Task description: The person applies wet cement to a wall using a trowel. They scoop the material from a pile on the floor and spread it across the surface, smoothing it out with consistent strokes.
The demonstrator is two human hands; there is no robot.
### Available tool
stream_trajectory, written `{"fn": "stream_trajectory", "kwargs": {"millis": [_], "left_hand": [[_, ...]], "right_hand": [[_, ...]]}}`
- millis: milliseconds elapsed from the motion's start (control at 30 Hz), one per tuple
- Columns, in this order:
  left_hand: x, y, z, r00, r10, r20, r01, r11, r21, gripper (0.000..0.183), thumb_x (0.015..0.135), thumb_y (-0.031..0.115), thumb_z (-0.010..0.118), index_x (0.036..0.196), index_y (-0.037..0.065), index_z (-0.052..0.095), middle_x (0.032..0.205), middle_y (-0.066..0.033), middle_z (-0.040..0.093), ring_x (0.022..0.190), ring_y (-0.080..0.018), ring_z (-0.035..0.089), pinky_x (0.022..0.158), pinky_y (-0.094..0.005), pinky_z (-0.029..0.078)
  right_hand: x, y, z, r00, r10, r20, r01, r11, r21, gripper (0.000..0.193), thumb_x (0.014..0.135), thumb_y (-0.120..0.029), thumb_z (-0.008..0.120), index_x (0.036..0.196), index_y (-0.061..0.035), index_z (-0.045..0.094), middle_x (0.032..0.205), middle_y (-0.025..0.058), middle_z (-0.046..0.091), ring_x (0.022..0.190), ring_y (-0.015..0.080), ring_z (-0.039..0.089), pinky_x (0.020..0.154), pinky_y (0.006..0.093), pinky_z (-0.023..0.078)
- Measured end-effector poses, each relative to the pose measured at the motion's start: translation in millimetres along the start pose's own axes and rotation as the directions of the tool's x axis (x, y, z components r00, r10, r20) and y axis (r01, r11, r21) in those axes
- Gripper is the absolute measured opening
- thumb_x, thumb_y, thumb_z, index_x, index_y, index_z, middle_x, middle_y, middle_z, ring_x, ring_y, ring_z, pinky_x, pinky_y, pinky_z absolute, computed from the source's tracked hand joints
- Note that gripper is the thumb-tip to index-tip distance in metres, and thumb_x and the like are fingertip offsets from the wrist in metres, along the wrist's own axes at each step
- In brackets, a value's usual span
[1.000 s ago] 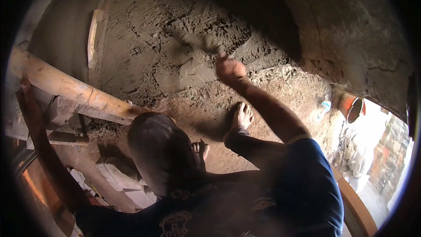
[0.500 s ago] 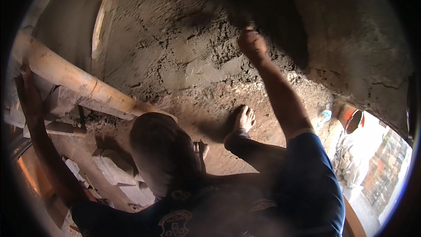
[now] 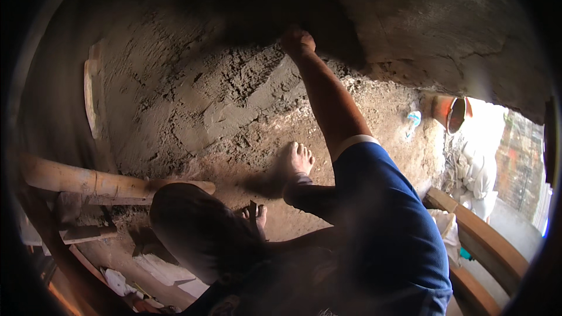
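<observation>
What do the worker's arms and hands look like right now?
The right arm has a short blue sleeve with a pale cuff; its hand shows no glove. The left forearm is bare too; its end is too dark to make out.

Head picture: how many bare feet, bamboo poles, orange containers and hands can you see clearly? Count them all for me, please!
Bare feet: 2
Bamboo poles: 1
Orange containers: 1
Hands seen clearly: 1, the right one
Total: 5
</observation>
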State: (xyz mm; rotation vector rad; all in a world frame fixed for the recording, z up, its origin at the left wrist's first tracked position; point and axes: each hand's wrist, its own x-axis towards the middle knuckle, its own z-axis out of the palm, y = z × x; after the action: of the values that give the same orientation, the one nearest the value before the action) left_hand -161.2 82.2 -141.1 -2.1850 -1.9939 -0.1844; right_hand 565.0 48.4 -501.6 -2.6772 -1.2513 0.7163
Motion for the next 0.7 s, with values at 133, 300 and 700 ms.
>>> {"fn": "stream_trajectory", "kwargs": {"millis": [133, 300, 700], "left_hand": [[10, -1, 3, 0.999, -0.044, -0.003, 0.044, 0.994, -0.104, 0.051, 0.092, 0.031, 0.034, 0.133, 0.000, 0.031, 0.136, -0.0193, 0.033, 0.122, -0.0290, 0.037, 0.102, -0.0386, 0.027], [11, 8, 17, 0.997, -0.076, 0.008, 0.076, 0.977, -0.201, 0.056, 0.091, 0.035, 0.036, 0.133, -0.001, 0.029, 0.136, -0.0193, 0.032, 0.121, -0.0303, 0.037, 0.102, -0.0396, 0.028], [22, 18, 20, 0.990, -0.137, 0.028, 0.139, 0.941, -0.310, 0.067, 0.088, 0.042, 0.041, 0.134, -0.003, 0.023, 0.136, -0.0193, 0.031, 0.119, -0.0334, 0.038, 0.102, -0.0420, 0.030]], "right_hand": [[-22, 42, -42, 0.994, 0.107, 0.002, -0.107, 0.994, 0.026, 0.041, 0.084, -0.036, 0.046, 0.113, -0.0093, 0.056, 0.122, 0.0144, 0.052, 0.112, 0.0270, 0.051, 0.090, 0.0374, 0.044], [-49, 144, -44, 0.998, 0.060, -0.031, -0.061, 0.998, -0.014, 0.034, 0.081, -0.031, 0.047, 0.095, -0.0039, 0.062, 0.092, 0.0197, 0.062, 0.086, 0.0311, 0.062, 0.072, 0.0402, 0.049], [-160, 224, -49, 0.848, 0.456, 0.270, -0.453, 0.360, 0.816, 0.032, 0.086, -0.035, 0.044, 0.069, -0.0080, 0.046, 0.047, 0.0037, 0.040, 0.034, 0.0163, 0.036, 0.034, 0.0320, 0.032]]}}
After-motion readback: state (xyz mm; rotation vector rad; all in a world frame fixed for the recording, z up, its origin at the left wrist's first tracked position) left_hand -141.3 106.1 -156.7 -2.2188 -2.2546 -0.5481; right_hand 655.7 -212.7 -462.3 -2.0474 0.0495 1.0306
